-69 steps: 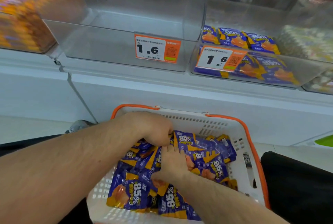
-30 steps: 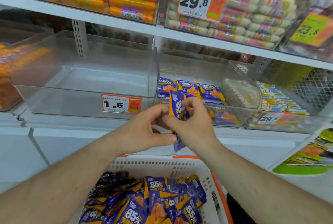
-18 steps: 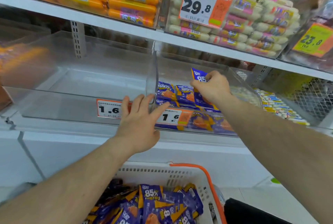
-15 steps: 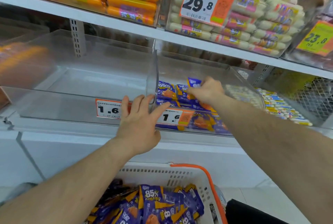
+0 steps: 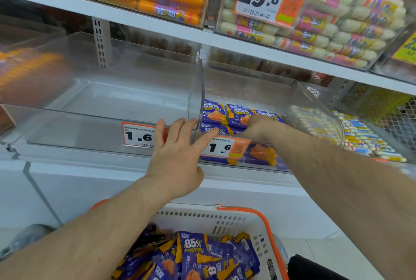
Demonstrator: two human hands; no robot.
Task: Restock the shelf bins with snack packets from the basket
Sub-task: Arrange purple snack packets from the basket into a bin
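Head view: restocking mid-placement.
Left hand (image 5: 175,158): fingers spread flat against the bin (image 5: 319,108) front, likely steadying it.
Right hand (image 5: 258,125): inside bin, curled over packets (image 5: 213,112); grip unclear.
Basket (image 5: 258,219): below, packets left.

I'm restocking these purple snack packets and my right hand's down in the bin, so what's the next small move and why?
Probably draw the right hand back out and reach down to the basket for another packet. It lies among the purple packets in the right bin, which has room, and the left hand already steadies the bin fronts.
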